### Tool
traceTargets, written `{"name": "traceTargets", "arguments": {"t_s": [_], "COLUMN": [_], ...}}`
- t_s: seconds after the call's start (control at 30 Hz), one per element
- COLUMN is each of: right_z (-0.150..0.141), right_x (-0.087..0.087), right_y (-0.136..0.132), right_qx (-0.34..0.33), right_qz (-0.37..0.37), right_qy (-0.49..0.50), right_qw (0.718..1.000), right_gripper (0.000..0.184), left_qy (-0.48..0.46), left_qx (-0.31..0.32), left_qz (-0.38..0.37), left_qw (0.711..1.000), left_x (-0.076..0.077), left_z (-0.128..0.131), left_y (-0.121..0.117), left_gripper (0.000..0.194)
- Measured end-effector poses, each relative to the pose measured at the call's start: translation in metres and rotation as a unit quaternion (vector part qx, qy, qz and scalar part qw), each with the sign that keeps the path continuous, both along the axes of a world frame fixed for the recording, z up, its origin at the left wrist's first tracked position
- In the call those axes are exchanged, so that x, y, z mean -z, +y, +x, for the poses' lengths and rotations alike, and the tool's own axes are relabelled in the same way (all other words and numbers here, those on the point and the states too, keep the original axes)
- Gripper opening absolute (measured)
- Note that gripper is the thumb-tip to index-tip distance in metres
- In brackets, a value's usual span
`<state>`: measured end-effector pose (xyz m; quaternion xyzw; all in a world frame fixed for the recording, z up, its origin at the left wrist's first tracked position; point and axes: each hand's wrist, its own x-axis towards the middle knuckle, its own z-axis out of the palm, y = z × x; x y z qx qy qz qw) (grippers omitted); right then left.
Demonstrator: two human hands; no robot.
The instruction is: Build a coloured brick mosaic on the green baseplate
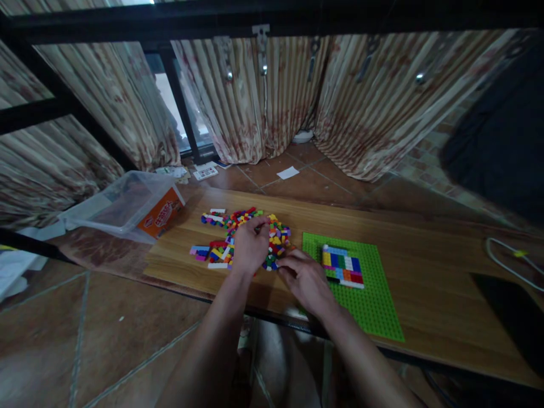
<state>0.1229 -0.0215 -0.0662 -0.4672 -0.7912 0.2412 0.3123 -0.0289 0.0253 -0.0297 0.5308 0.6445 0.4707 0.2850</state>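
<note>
Wooden table (433, 272) | left hand (250, 246) hides some bricks (280, 232) | right fingers (293, 262): hold unclear

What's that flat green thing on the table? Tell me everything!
The green baseplate is thin, plastic-looking and covered in small studs. It lies flat on the wooden table, right of the loose bricks. A patch of colourful bricks sits on it. The right hand hides part of its left edge; I can't tell whether they touch.
</note>
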Motion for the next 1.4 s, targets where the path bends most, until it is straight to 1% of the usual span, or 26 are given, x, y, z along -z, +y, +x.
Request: {"name": "traceTargets", "arguments": {"t_s": [0.13, 0.37, 0.57, 0.73, 0.83, 0.97, 1.07, 1.13, 1.23, 1.3, 1.4], "right_z": [-0.003, -0.008, -0.006, -0.006, -0.007, -0.003, 0.006, 0.014, 0.03, 0.043, 0.064], "right_x": [0.002, -0.001, -0.001, -0.001, -0.004, -0.013, -0.02, -0.021, -0.02, -0.019, -0.016], "right_y": [0.002, 0.003, 0.003, 0.003, 0.003, 0.002, 0.002, 0.004, 0.008, 0.012, 0.017], "right_qx": [0.008, 0.032, 0.026, 0.025, 0.016, 0.033, 0.054, 0.069, 0.105, 0.137, 0.196], "right_qz": [0.0, -0.004, -0.005, -0.001, 0.008, -0.014, -0.042, -0.04, -0.019, -0.02, -0.037], "right_qy": [-0.037, -0.076, -0.074, -0.081, -0.051, 0.04, 0.113, 0.148, 0.186, 0.206, 0.195], "right_qw": [0.999, 0.997, 0.997, 0.996, 0.999, 0.999, 0.991, 0.986, 0.977, 0.969, 0.96], "right_gripper": [0.016, 0.008, 0.01, 0.011, 0.01, 0.009, 0.009, 0.009, 0.011, 0.014, 0.019], "left_qy": [0.007, 0.02, 0.039, 0.05, 0.056, 0.049, 0.042, 0.041, 0.051, 0.056, 0.058], "left_qx": [0.009, 0.024, 0.034, 0.044, 0.044, 0.052, 0.077, 0.099, 0.128, 0.146, 0.187], "left_qz": [0.007, 0.005, -0.003, 0.003, 0.004, -0.011, -0.02, -0.024, -0.021, -0.016, -0.013], "left_qw": [1.0, 0.999, 0.999, 0.998, 0.997, 0.997, 0.996, 0.994, 0.99, 0.988, 0.981], "left_x": [0.0, -0.002, -0.004, -0.002, -0.001, -0.002, -0.003, -0.003, -0.001, 0.001, 0.006], "left_z": [-0.001, 0.002, 0.004, 0.006, 0.007, 0.012, 0.017, 0.022, 0.031, 0.036, 0.045], "left_y": [-0.001, -0.004, -0.006, -0.005, -0.004, -0.005, -0.006, -0.008, -0.011, -0.012, -0.015], "left_gripper": [0.021, 0.023, 0.022, 0.022, 0.021, 0.02, 0.021, 0.023, 0.024, 0.024, 0.026]}}
